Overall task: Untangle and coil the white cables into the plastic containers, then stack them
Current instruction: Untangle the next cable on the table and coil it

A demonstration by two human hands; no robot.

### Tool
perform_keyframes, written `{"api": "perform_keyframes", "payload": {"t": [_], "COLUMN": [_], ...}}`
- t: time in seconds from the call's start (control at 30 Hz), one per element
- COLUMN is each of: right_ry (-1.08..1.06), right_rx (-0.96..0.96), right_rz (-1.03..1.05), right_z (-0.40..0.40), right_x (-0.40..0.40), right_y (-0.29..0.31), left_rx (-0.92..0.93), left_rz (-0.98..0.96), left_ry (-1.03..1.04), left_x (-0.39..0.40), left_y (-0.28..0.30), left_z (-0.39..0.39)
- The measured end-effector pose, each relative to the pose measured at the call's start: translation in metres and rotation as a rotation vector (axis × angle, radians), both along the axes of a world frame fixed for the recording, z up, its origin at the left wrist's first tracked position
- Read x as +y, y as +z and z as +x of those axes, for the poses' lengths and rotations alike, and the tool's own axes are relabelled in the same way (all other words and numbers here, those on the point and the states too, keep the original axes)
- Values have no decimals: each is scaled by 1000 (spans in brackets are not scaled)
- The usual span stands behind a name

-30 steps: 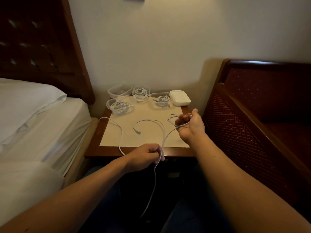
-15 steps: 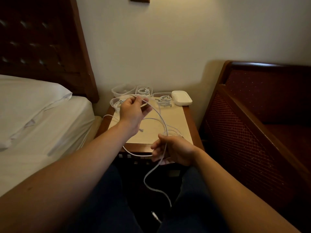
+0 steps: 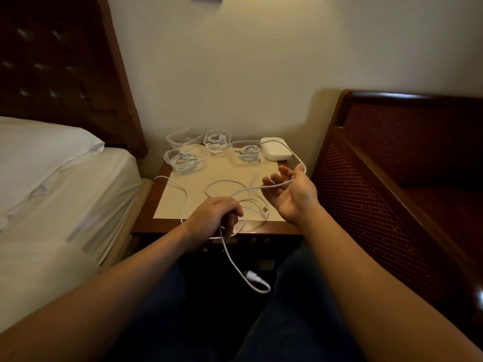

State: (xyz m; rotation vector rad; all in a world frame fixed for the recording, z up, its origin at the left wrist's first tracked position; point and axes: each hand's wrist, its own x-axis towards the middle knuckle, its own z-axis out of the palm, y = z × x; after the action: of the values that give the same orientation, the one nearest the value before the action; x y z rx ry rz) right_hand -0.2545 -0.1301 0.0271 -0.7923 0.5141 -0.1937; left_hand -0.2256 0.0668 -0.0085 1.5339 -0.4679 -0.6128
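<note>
Four plastic containers sit along the nightstand's back edge, with a lidded box at its back right corner. A loose cable sprawls toward the front edge. The bed lies left, a wooden bench right.

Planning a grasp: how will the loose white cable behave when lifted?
Likely floppy: the white cable sags from the left hand. Probably light: it drapes over the right hand. Apt to snag on its own loops.
</note>
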Motion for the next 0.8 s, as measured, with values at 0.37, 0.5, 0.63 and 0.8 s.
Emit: {"api": "perform_keyframes", "payload": {"t": [0.37,0.5,0.63,0.8], "right_ry": [964,859,559,423], "right_rx": [93,72,-18,-126], "right_rz": [-422,-442,-453,-531], "right_z": [-49,-69,-77,-89], "right_x": [33,30,31,29], "right_y": [-46,-36,-23,6], "left_rx": [23,-52,-202,-514], "left_rz": [-317,-287,90,468], "left_ry": [334,392,556,711], "left_x": [-23,-22,-11,11], "left_y": [51,59,44,28], "left_z": [-7,-9,3,-4]}}
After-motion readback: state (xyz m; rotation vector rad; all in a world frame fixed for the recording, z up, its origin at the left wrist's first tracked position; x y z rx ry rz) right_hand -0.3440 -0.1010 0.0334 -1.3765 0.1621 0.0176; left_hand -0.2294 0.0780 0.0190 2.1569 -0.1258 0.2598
